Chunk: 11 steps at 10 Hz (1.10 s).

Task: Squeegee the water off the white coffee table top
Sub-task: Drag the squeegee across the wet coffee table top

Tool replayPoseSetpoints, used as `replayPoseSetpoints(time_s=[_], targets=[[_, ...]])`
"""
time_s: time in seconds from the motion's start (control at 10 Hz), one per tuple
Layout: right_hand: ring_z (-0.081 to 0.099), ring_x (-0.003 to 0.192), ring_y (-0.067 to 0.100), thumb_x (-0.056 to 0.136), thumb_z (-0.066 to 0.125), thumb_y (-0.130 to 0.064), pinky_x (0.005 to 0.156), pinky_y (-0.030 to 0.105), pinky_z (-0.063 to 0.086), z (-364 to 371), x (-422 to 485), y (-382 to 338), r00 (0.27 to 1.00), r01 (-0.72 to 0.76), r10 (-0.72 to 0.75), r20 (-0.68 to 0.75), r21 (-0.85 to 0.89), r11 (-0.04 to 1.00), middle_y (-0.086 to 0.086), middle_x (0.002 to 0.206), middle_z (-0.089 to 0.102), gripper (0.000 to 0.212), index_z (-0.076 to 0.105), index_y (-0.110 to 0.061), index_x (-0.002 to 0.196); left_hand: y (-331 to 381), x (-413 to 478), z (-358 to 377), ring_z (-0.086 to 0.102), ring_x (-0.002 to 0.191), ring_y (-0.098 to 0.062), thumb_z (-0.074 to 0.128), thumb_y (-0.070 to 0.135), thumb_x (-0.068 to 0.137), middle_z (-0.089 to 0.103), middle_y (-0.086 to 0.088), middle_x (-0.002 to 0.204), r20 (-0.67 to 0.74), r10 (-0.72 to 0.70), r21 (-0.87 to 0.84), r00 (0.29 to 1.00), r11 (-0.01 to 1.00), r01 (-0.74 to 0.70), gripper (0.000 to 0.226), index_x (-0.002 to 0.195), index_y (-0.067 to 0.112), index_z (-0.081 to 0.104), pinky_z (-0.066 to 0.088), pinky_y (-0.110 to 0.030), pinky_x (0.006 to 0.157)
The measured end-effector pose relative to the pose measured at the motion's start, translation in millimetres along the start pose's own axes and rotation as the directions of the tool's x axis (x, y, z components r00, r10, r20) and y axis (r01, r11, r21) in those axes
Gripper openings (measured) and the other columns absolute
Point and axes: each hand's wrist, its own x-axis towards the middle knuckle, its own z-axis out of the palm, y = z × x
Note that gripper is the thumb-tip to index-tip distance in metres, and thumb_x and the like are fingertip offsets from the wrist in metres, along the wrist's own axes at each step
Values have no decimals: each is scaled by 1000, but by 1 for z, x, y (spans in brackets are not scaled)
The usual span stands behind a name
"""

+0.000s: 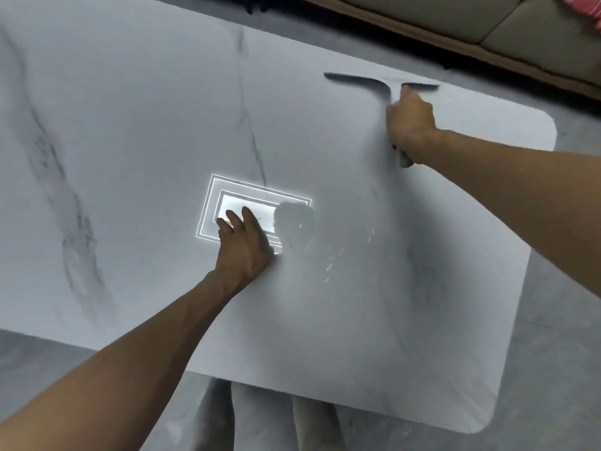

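White marbled counter (136, 131) bears the flat, open left hand (244, 245); right hand (410, 123) fingers grip the squeegee (383, 84).

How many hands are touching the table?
1 for sure. The flat left hand presses on the white marble-look coffee table top near its middle. The right hand grips the grey squeegee near the far edge; its own contact is unclear.

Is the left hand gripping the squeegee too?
No, the left hand lies flat on the table top; only the right hand grips the squeegee.
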Motion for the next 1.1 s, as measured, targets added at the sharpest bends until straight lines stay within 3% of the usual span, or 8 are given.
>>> replayPoseSetpoints(time_s=[0.1, 0.2, 0.3, 0.4, 0.6, 0.8, 0.9, 1.1], targets=[[57, 100, 41, 96, 36, -18, 74, 36, 43, 27, -47, 12, 975, 224, -219, 47, -188, 956, 24, 115, 59, 46, 35, -21, 141, -14, 0, -4, 49, 118, -59, -11, -13, 84, 44, -47, 128, 18, 125, 132, 992, 983, -126, 72, 127, -22, 46, 47, -58, 94], [59, 99, 44, 97, 39, -19, 82, 41, 46, 40, -89, 38, 912, 410, -385, 141, -259, 875, 24, 111, 64, 48, 33, -26, 145, -24, 1, -9, 71, 87, -40, 42, -12, 77, 71, -31, 96, 57, 213, 320, 975, 921, -220, 39, 94, -3, 76, 60, -39, 67], [61, 91, 37, 98, 43, -21, 78, 40, 46, 47, -146, 91, 813, 577, -507, 287, -282, 766, 13, 100, 67, 52, 32, -30, 148, -22, 6, -20, 73, 74, -32, 47, -16, 73, 74, -23, 86, 108, 193, 216, 975, 953, -213, 38, 87, 2, 78, 54, -22, 51], [61, 88, 30, 99, 39, -26, 74, 37, 45, 38, -167, 127, 800, 591, -483, 355, -334, 734, 8, 97, 65, 51, 27, -34, 149, -15, -1, -43, 62, 112, -38, 54, -1, 85, 53, -34, 128, 292, 11, -235, 956, 970, 61, 44, 129, -3, 55, 40, -14, 63], [62, 92, 24, 100, 33, -30, 70, 30, 42, -19, -188, 179, 822, 562, -347, 453, -539, 628, -1, 105, 66, 50, 24, -45, 147, -30, -11, -9, 40, 133, -38, 57, 7, 89, 29, -24, 149, 105, 28, -202, 994, 979, -6, 58, 142, -2, 33, 39, -45, 106], [62, 92, 37, 98, 36, -33, 75, 39, 51, -35, -140, 92, 939, 338, -306, 161, -247, 908, 12, 107, 66, 39, 44, -35, 136, -59, -53, 3, 47, 116, -27, 40, 17, 94, 46, -16, 131, 15, -2, -165, 1000, 986, 5, 44, 134, 0, 39, 42, -35, 96], [52, 73, 27, 96, 27, -32, 51, 26, 37, 3, -85, 4, 994, 99, -103, 39, 94, 991, 10, 94, 55, 26, 49, -31, 111, -85, -68, 19, 49, 111, -29, 30, 19, 82, 48, -17, 125, 19, -145, -256, 989, 956, 145, 53, 131, 0, 39, 44, -35, 92], [55, 86, 32, 95, 29, -20, 55, 33, 41, 91, -85, -77, 992, 108, -107, 69, -23, 994, 17, 109, 56, 43, 40, -17, 137, -110, -72, 35, 51, 113, -36, 54, 1, 87, 46, -22, 129, 43, -114, -458, 993, 881, 121, 44, 130, 1, 43, 46, -43, 92]])
